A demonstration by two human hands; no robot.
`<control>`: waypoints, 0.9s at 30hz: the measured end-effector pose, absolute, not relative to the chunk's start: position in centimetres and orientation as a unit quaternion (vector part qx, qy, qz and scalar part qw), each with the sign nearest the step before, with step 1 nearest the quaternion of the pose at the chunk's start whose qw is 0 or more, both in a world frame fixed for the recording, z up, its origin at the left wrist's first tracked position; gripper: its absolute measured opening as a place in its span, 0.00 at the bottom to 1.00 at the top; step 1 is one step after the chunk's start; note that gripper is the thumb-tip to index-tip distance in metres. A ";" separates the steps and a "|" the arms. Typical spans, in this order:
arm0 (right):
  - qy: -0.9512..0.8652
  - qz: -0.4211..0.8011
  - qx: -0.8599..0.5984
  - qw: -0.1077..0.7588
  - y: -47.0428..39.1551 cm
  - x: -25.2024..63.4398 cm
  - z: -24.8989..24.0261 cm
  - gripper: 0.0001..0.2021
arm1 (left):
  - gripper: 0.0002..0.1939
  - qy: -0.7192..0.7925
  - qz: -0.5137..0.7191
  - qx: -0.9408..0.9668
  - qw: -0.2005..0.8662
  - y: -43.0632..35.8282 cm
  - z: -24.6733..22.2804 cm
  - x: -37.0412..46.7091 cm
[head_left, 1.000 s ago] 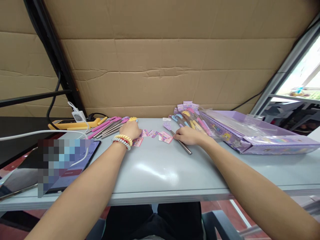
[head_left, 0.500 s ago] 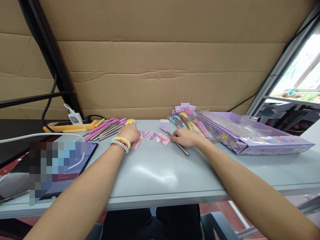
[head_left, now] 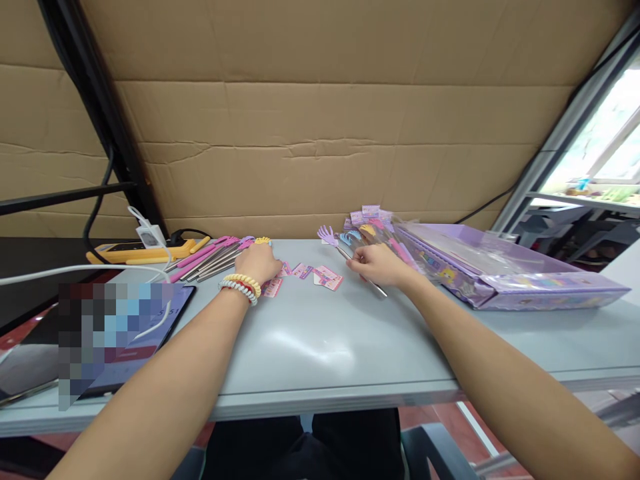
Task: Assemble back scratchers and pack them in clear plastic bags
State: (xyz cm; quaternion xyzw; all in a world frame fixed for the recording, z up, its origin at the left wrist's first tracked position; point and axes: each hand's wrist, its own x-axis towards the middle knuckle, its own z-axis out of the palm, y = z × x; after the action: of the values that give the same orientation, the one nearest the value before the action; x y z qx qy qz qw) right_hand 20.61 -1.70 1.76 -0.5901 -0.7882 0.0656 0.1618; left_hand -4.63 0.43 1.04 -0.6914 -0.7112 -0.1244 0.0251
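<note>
My right hand (head_left: pixel 381 263) has the back scratcher (head_left: pixel 350 259) pinched around the middle of its thin metal rod, fingers closed on it. The rod runs on a slant: the little purple plastic hand at its top points away from me and to the left, up near the cardboard wall (head_left: pixel 320 133), while the bare metal end pokes out below my hand, toward me and to the right, close over the grey table (head_left: pixel 320 347). Whether that low end touches the table I cannot tell. So the long axis crosses my palm, and the purple claw sits up and left of my knuckles — my right hand is plainly the nearer one.

My left hand (head_left: pixel 260 263) lies well apart, curled fingers down on the far end of a row of loose scratchers (head_left: pixel 210 257) with pink and purple handles, wrist wearing coil bands (head_left: pixel 241 285). Between my two hands — small pink paper tags (head_left: pixel 327 277) scattered flat. Just beyond my right hand sits a clear bag of more scratchers (head_left: pixel 380 240), against a purple box (head_left: pixel 500 273).
</note>
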 end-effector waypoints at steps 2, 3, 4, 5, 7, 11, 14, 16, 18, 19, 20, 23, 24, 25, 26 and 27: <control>-0.785 0.064 -0.592 0.172 -1.7 20.6 1.7 0.11 | 0.13 -0.713 -0.124 -0.690 0.024 0.5 1.0 -4.6; -0.783 0.060 -0.593 0.177 -1.7 20.6 1.7 0.10 | 0.14 -0.713 -0.124 -0.689 0.023 0.5 1.0 -4.6; -0.782 0.056 -0.594 0.182 -1.7 20.6 1.7 0.10 | 0.14 -0.712 -0.125 -0.690 0.021 0.5 0.9 -4.6; -0.781 0.051 -0.594 0.185 -1.6 20.6 1.7 0.10 | 0.15 -0.711 -0.126 -0.692 0.020 0.6 0.9 -4.6; -0.781 0.042 -0.594 0.186 -1.5 20.7 1.6 0.09 | 0.17 -0.713 -0.134 -0.688 0.026 0.7 1.1 -4.7; -0.787 0.032 -0.589 0.181 -1.3 20.9 1.5 0.10 | 0.19 -0.736 -0.159 -0.655 0.066 0.9 1.5 -5.5; -0.789 0.031 -0.587 0.178 -1.3 20.9 1.5 0.10 | 0.22 -0.753 -0.171 -0.628 0.095 1.2 1.5 -6.4; -0.787 0.032 -0.589 0.180 -1.3 20.9 1.4 0.10 | 0.26 -0.781 -0.175 -0.592 0.092 1.6 1.2 -7.0; -0.786 0.031 -0.590 0.182 -1.4 20.8 1.5 0.10 | 0.33 -0.818 -0.171 -0.545 0.068 2.1 0.8 -7.5; -0.787 0.030 -0.589 0.181 -1.4 20.8 1.5 0.10 | 0.37 -0.836 -0.166 -0.520 0.048 2.4 0.5 -7.8; -0.787 0.028 -0.589 0.180 -1.4 20.8 1.5 0.10 | 0.41 -0.851 -0.158 -0.500 0.022 2.7 0.3 -8.1; -0.789 0.024 -0.588 0.175 -1.5 20.7 1.6 0.11 | 0.48 -0.874 -0.131 -0.466 -0.053 3.7 -0.3 -8.8; -0.789 0.025 -0.588 0.174 -1.5 20.7 1.6 0.11 | 0.48 -0.875 -0.126 -0.463 -0.066 4.0 -0.5 -9.0; -0.789 0.025 -0.589 0.174 -1.5 20.7 1.6 0.11 | 0.47 -0.873 -0.125 -0.465 -0.072 4.1 -0.6 -9.2; -0.790 0.025 -0.588 0.173 -1.5 20.7 1.6 0.11 | 0.46 -0.871 -0.128 -0.469 -0.072 4.2 -0.7 -9.3; -0.790 0.024 -0.587 0.173 -1.5 20.7 1.6 0.11 | 0.45 -0.868 -0.136 -0.473 -0.066 4.1 -0.7 -9.3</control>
State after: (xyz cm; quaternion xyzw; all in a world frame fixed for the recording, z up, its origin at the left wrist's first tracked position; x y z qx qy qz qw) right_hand 20.67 -1.52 1.58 -0.5872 -0.7903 0.0245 0.1733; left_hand -9.27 4.13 -0.75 -0.4727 -0.8682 -0.1356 -0.0662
